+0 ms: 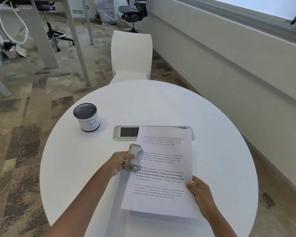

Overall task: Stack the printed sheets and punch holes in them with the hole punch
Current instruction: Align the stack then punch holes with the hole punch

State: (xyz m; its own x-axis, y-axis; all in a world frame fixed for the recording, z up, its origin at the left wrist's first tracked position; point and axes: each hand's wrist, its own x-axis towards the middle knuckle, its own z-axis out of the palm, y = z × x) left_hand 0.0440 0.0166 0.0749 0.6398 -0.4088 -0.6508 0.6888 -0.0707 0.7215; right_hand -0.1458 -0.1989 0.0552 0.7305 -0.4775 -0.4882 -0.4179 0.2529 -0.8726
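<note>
A stack of printed sheets (162, 182) lies on the round white table (75, 165), slightly lifted at its near edge. A grey hole punch (134, 157) sits over the stack's left edge, about halfway along it. My left hand (117, 164) grips the punch from the left side. My right hand (199, 190) holds the stack at its right edge near the bottom corner, thumb on top of the paper.
A black mesh pen cup (86, 117) with a paper label stands at the table's left. A silver power socket panel (125, 133) lies partly under the sheets' far end. A white chair (131, 55) faces the table's far side.
</note>
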